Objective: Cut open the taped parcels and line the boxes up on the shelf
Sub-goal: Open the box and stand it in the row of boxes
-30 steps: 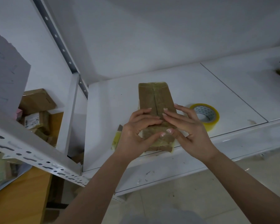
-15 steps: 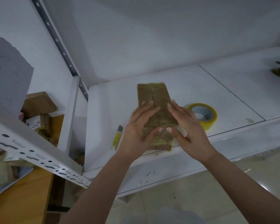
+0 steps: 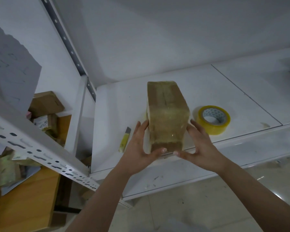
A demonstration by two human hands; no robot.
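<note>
At frame centre the parcel (image 3: 167, 118) stands on the shelf (image 3: 216, 84) near its front edge, between the left hand (image 3: 137, 153) and right hand (image 3: 201, 148). The cutter (image 3: 125, 139) lies just left; the tape roll (image 3: 213, 119) right. More boxes (image 3: 45, 113) crowd the left edge.

Your two forearms came in bare from the near edge, with no sleeve, cuff, watch or band visible on either. Your left hand (image 3: 137, 153) and your right hand (image 3: 202, 148) wore no gloves and no rings that could be made out. Your fingernails were short and pale, with a light glossy sheen showing on both thumbs.
</note>
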